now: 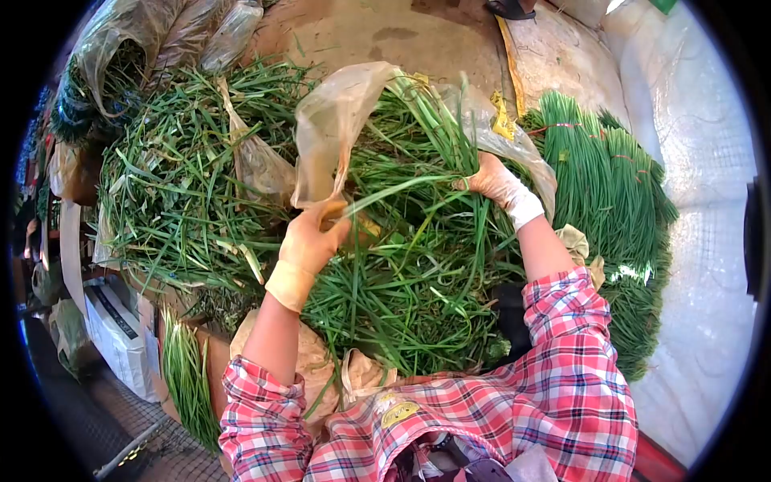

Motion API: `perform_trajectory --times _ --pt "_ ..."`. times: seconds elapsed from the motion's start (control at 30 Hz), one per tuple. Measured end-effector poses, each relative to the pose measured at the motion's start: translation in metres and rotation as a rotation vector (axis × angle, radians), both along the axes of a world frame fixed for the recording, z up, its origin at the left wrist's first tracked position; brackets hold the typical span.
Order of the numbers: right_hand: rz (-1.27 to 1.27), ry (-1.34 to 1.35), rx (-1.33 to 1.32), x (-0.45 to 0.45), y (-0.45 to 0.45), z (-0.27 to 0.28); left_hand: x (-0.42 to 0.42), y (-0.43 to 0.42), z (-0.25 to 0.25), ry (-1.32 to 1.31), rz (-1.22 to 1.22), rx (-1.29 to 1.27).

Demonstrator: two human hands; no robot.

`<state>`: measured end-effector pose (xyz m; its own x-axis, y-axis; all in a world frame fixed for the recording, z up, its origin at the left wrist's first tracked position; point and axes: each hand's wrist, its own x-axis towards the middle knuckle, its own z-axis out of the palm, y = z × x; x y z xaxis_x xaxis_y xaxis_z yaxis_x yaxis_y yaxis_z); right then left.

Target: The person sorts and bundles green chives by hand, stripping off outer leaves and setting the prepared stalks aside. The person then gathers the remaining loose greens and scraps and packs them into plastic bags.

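Red, pink and white checked cloth, the wearer's plaid shirt point(574, 386), fills the bottom of my feed. Beyond it, the bunch of green stalks point(422, 108) leans over the middle of a loose green heap point(393, 301), paler at its upper end. I see the right hand point(488, 181), in a thin pale glove with a white cuff, closed around that bunch. One long blade point(401, 189) slants from there to the left hand point(315, 241). Its yellowish gloved thumb and fingers are curled with a narrow gap, right at the blade's end; I cannot tell whether they grip it.

As for writing, a yellow badge point(399, 414) on the shirt bears marks too small for me to read. A yellow scrap point(503, 120) lies on clear film near the right hand, and I can make out no words on it either.

Crumpled, cloudy plastic film point(333, 120) arches above the left hand. To the left spreads another tangled heap point(169, 193) of flat, limp leaves. On the right, straight, slender stems lie in neat tied bundles point(602, 169), beside glossy white sheeting point(715, 241).
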<state>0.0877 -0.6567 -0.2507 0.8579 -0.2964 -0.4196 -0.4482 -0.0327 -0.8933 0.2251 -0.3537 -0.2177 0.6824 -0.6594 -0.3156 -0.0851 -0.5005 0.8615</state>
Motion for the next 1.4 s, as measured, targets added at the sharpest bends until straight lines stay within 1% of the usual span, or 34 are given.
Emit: perform_trajectory --times 0.03,0.1,0.13,0.17,0.23,0.3,0.33,0.37,0.4,0.43,0.47,0.5,0.57,0.6,0.63,0.7,0.77,0.8,0.83,0.87,0.9,0.93,0.97,1.0,1.03,1.07,1.1,1.13,1.17,1.23,1.3,1.33,1.37,1.4 --pt "-0.025 -0.036 -0.015 -0.001 -0.002 -0.004 0.002 -0.007 -0.006 0.099 0.116 -0.088" --pt "0.065 0.149 -0.114 -0.005 0.003 -0.016 -0.004 -0.024 -0.010 0.388 0.210 -0.172" --pt "0.049 0.065 -0.088 -0.012 0.005 -0.048 -0.012 -0.034 -0.008 0.503 0.194 -0.233" --pt "0.056 0.092 0.013 -0.018 0.008 -0.053 -0.015 -0.038 -0.019 0.622 0.152 -0.278" --pt "0.049 0.104 0.001 -0.026 0.014 -0.035 -0.027 -0.051 -0.026 0.622 0.236 -0.422" --pt "0.092 0.094 0.104 -0.033 0.014 -0.025 -0.026 -0.063 -0.032 0.648 0.206 -0.448" --pt "0.098 0.155 0.097 -0.032 0.022 0.003 -0.030 -0.073 -0.036 0.519 0.198 -0.452" --pt "0.185 0.098 0.149 -0.038 0.022 -0.004 -0.033 -0.082 -0.038 0.389 0.193 -0.457" --pt "0.267 0.087 0.167 -0.039 0.027 0.003 -0.036 -0.090 -0.034 0.384 0.126 -0.474" --pt "0.349 0.077 0.188 -0.039 0.035 0.011 -0.035 -0.100 -0.034 0.452 -0.027 -0.527" --pt "0.430 0.208 0.115 -0.038 0.045 0.020 -0.046 -0.104 -0.031 0.508 0.046 -0.602" --pt "0.506 0.338 0.034 -0.035 0.055 0.030 -0.062 -0.109 -0.003 0.562 0.116 -0.681" --pt "0.533 0.283 -0.132 -0.036 0.072 0.060 -0.077 -0.108 0.014 0.594 0.234 -0.707" --pt "0.469 0.133 -0.182 -0.039 0.076 0.061 -0.080 -0.102 0.028 0.582 0.272 -0.733" --pt "0.314 0.017 -0.316 -0.045 0.087 0.088 -0.082 -0.094 0.041 0.573 0.310 -0.757" --pt "0.253 -0.397 -0.422 -0.048 0.098 0.092 -0.084 -0.075 0.071 0.515 0.453 -0.848" --pt "0.153 -0.430 -0.352 -0.047 0.131 0.133 -0.086 -0.052 0.103 0.454 0.453 -0.905" --pt "0.176 -0.302 -0.306 -0.045 0.144 0.134 -0.086 -0.041 0.132 0.425 0.432 -0.901" --pt "0.151 -0.451 -0.415 -0.048 0.160 0.134 -0.087 -0.025 0.164 0.397 0.412 -0.897" --pt "0.161 -0.513 -0.492 -0.051 0.171 0.124 -0.084 -0.007 0.182 0.356 0.407 -0.942" --pt "0.159 -0.511 -0.615 -0.057 0.181 0.120 -0.079 0.014 0.199 0.315 0.402 -0.987" --pt "0.091 -0.469 -0.640 -0.067 0.191 0.103 -0.079 0.034 0.223 0.225 0.483 -0.991" --pt "0.123 -0.338 -0.508 -0.075 0.198 0.090 -0.079 0.056 0.246 0.137 0.566 -0.991" --pt "0.152 -0.299 -0.539 -0.084 0.201 0.048 -0.077 0.078 0.262 0.044 0.587 -1.083" --pt "0.163 -0.094 -0.399 -0.100 0.215 0.081 -0.074 0.098 0.274 -0.049 0.611 -1.175" --pt "0.308 0.039 -0.372 -0.112 0.224 0.055 -0.071 0.117 0.281 -0.161 0.646 -1.179" --pt "0.620 0.002 -0.525 -0.125 0.233 0.037 -0.069 0.134 0.288 -0.271 0.684 -1.177" --pt "0.862 0.230 -0.532 -0.136 0.243 0.028 -0.070 0.148 0.293 -0.273 0.676 -1.192" --pt "1.167 0.375 -0.573 -0.151 0.241 0.016 -0.072 0.161 0.300 -0.325 0.696 -1.222" --pt "1.083 0.353 -0.643 -0.161 0.211 0.042 -0.076 0.178 0.302 -0.380 0.714 -1.263" --pt "0.779 0.255 -0.487 -0.150 0.165 0.073 -0.081 0.187 0.295 -0.364 0.581 -1.161" --pt "0.563 0.140 -0.294 -0.147 0.157 0.121 -0.087 0.183 0.292 -0.319 0.503 -1.154" --pt "0.343 0.024 -0.101 -0.149 0.158 0.168 -0.096 0.174 0.290 -0.212 0.493 -1.140" --pt "0.322 -0.227 -0.162 -0.142 0.160 0.188 -0.106 0.161 0.286 -0.108 0.483 -1.125"
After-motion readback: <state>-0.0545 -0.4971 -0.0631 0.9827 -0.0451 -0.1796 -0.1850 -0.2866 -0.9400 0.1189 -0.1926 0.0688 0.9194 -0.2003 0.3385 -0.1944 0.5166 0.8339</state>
